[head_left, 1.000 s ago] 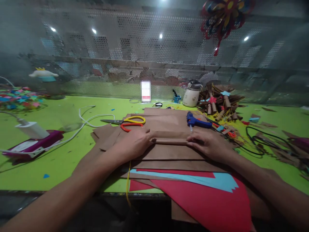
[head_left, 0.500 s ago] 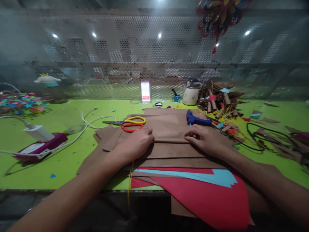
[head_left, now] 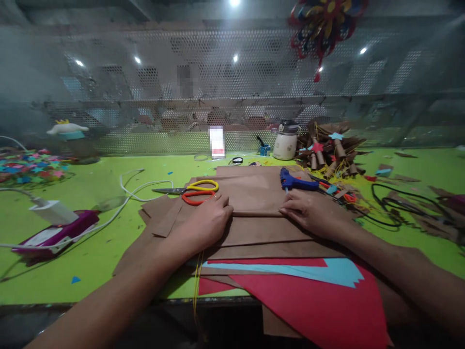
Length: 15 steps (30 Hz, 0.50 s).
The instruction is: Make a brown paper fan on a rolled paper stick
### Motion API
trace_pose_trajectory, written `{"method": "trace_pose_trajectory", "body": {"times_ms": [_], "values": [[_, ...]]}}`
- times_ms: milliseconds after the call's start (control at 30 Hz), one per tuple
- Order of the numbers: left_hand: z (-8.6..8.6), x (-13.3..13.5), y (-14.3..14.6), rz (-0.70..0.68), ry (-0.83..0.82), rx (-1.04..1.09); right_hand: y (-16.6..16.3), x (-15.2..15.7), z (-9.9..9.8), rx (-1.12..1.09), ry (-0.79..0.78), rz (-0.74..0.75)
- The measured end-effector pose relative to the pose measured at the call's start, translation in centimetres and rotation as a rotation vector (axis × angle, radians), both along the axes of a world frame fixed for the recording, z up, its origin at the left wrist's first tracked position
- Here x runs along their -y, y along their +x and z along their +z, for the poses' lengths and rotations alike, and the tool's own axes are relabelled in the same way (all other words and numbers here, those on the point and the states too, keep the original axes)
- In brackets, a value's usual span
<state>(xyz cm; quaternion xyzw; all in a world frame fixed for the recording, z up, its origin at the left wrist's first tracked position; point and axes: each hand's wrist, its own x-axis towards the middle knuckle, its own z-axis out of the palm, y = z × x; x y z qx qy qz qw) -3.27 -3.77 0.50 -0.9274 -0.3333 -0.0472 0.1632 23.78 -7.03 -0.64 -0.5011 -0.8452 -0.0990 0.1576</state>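
Note:
A stack of brown paper sheets (head_left: 254,232) lies on the green table (head_left: 90,252). Across its middle runs a rolled edge of brown paper (head_left: 256,211). My left hand (head_left: 205,220) grips the roll's left end with curled fingers. My right hand (head_left: 308,209) presses on the roll's right end, its fingers bent over it. Red paper (head_left: 316,305) and a light blue strip (head_left: 319,271) lie under the brown sheets near the table's front edge.
Yellow and orange scissors (head_left: 196,190) and a blue glue gun (head_left: 294,182) lie just beyond my hands. A white charger (head_left: 53,212) with cable sits on a purple case at left. Rolled paper crafts (head_left: 330,152), a white jar (head_left: 285,140) and black cable (head_left: 395,208) are at right.
Both hands have rolled the brown paper a little farther away from me, toward the scissors and glue gun. The view has tilted slightly.

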Motion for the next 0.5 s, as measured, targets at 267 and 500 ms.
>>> {"method": "trace_pose_trajectory", "body": {"times_ms": [267, 500], "values": [[-0.3, -0.5, 0.2, 0.003, 0.052, 0.018, -1.5, 0.7, 1.6, -0.045, -0.068, -0.178], [0.0, -0.6, 0.0, -0.007, 0.044, 0.003, -1.5, 0.9, 1.4, 0.016, 0.08, -0.003]]}}
